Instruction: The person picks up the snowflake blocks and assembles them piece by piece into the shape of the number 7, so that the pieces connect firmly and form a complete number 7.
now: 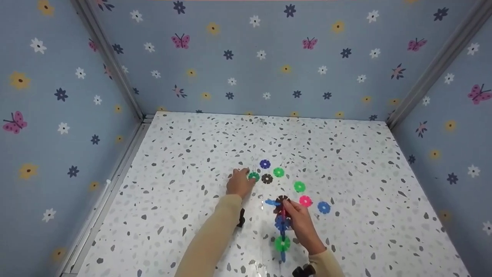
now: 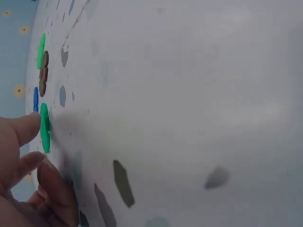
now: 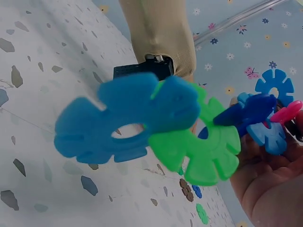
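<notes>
We'd best steady the chain (image 1: 279,222) in our right hand (image 1: 301,223), which pinches its far end, and lift the dark-green disc (image 1: 254,174) by its rim. Our left hand (image 1: 239,183) sets thumb and fingers narrowly around it; we cannot tell if they grip. Only the left wrist view shows it edge-on, low at the table (image 2: 189,94).

"What's in the right hand (image 1: 305,226)?"
"A chain (image 1: 278,223): notched discs slotted crosswise, brown, pink, blue and green, one light blue piece jutting left at the far end."
"And the green disc (image 1: 256,175)?"
"Flat, notched, holed in the middle; it lies beyond the chain and to its left, between thumb and fingers of the left hand (image 1: 239,184)."
</notes>
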The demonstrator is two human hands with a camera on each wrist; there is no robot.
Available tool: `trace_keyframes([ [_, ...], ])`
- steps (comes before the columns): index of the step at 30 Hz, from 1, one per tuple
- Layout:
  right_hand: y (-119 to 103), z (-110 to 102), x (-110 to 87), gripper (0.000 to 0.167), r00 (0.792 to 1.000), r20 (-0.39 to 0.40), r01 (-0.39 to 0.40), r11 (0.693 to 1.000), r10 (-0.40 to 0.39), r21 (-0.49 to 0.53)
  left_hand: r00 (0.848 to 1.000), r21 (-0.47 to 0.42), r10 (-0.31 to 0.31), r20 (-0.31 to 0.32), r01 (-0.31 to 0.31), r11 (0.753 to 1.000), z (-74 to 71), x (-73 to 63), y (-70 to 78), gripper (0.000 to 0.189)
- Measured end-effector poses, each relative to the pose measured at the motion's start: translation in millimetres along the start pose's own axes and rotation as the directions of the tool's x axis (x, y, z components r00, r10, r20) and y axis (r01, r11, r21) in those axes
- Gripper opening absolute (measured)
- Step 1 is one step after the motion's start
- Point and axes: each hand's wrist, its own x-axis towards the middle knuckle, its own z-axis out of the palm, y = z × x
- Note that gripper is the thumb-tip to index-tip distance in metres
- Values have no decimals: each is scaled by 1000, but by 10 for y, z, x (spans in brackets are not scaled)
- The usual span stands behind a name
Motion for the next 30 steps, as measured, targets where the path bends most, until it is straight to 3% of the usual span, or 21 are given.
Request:
trace_keyframes([
  [5, 6, -8, -17, 42, 1000, 0, 15, 1000, -15, 24, 999, -21, -39, -36, 38, 999, 13, -43, 32, 46],
  [13, 47, -38, -35, 38, 1000, -3, 17, 996, -17, 88, 994, -51, -110, -11, 109, 993, -6, -86, 13, 28],
  [17, 60, -58, -25, 37, 999, -23, 28, 992, -25, 127, 997, -113, -83, 3, 82, 990, -3, -75, -45, 21],
  [20, 69, -62, -30, 35, 999, -31, 20, 988, -16, 150, 999, -220, -24, 33, 31, 975, -26, -110, -99, 18],
  [22, 67, -63, -34, 35, 999, -36, 7, 988, -2, 155, 997, -332, 30, 74, -3, 943, -66, -187, -105, 16],
  [24, 49, -67, -31, 40, 999, -45, -2, 988, 9, 154, 987, -456, 104, 126, -36, 889, -130, -310, -60, 20],
  [27, -1, -81, -12, 49, 997, -75, 13, 988, -2, 151, 956, -606, 230, 181, -75, 792, -224, -539, 76, 28],
  [30, -55, -94, 1, 49, 994, -102, 57, 985, -40, 164, 918, -692, 353, 180, -137, 709, -304, -743, 226, 26],
])
